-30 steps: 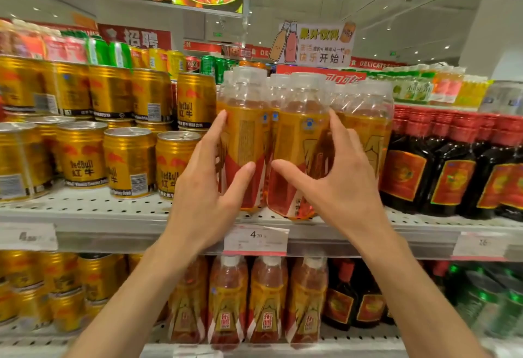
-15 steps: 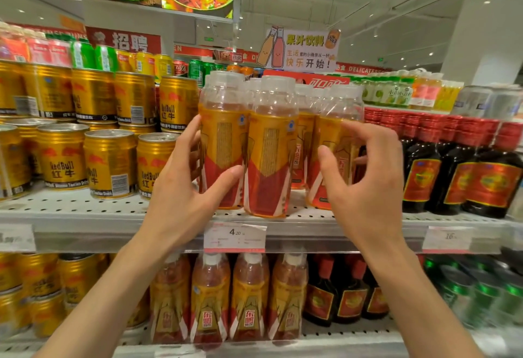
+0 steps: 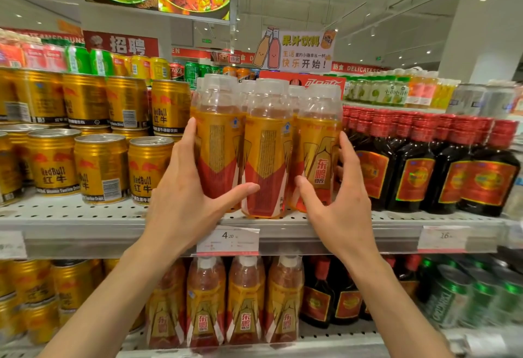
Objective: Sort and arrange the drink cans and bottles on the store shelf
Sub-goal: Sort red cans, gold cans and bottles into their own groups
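Note:
Three clear bottles with orange-and-red labels stand side by side at the front edge of the upper shelf point(image 3: 85, 217), with more of the same behind them. My left hand point(image 3: 181, 196) wraps the left bottle point(image 3: 218, 142), fingers up its left side and thumb across the front, reaching the middle bottle point(image 3: 267, 148). My right hand point(image 3: 342, 205) cups the right bottle point(image 3: 318, 145), thumb on its label and fingers round its right side. The bottles stand upright on the shelf.
Gold drink cans point(image 3: 102, 168) are stacked in two layers left of the bottles. Dark bottles with red caps point(image 3: 418, 168) crowd the right. A price tag point(image 3: 227, 240) hangs on the shelf edge. The lower shelf holds more orange bottles point(image 3: 246, 301) and green cans point(image 3: 467, 295).
My right hand has moved from the middle bottle to the right-hand bottle and now cups it. The three front bottles now stand close together in a row. My left hand stays on the left bottle.

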